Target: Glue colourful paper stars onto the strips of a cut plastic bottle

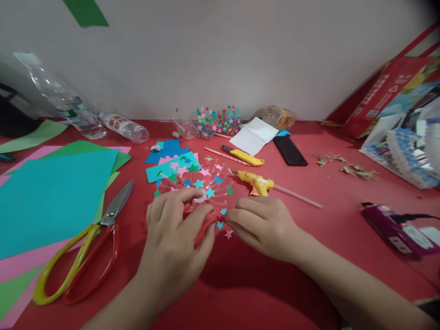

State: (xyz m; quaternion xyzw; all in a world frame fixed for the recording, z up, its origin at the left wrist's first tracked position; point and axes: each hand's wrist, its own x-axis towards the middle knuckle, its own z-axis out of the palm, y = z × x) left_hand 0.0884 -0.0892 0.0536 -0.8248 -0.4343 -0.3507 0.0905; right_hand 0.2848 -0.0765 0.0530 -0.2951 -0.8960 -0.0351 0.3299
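A clear plastic piece cut into splayed strips, with small paper stars [202,183] stuck on the strip ends, lies on the red table [261,279]. My left hand [175,238] presses on its near side, fingers curled round one strip. My right hand [261,224] pinches a strip tip beside a teal star and a pink star. A yellow glue gun [257,183] lies just beyond my right hand.
Scissors with yellow and red handles [82,256] lie left, beside teal, green and pink paper sheets [48,197]. Plastic bottles [123,128], another star-covered piece [218,121], a yellow cutter [245,156], a black phone [290,150] and a purple device [395,227] surround the hands.
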